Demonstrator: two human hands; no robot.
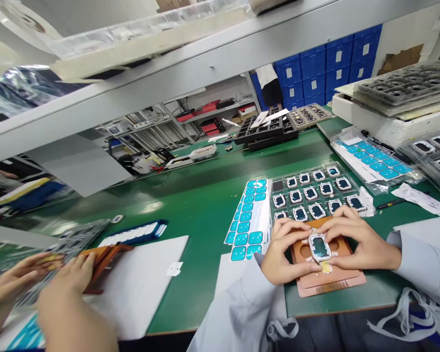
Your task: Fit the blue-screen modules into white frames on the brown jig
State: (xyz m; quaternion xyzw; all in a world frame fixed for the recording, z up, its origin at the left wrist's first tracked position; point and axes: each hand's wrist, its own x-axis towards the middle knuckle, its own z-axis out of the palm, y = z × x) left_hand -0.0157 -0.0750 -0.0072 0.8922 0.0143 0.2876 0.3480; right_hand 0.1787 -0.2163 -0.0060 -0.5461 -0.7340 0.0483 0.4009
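My left hand (286, 252) and my right hand (363, 242) close in from both sides on a small square watch-like housing (319, 247). It has a white frame and a dark greenish middle, and my fingertips and thumbs grip its edges. The housing is over an orange-brown fixture block (332, 279) with rounded recesses. A bit of yellow material (326, 267) shows at its lower edge, near my thumbs. Just beyond my hands, a clear tray (346, 172) holds rows of similar housings. Sheets of turquoise stickers (246, 216) lie left of that tray.
At left, a co-worker's hands (64, 278) are near a brown fixture (104, 266) on a white mat (146, 278). Bagged turquoise stickers (377, 159), a black pen (390, 204) and stacked trays (407, 90) stand right. Dark trays (267, 129) sit behind. A shelf beam (190, 66) crosses above.
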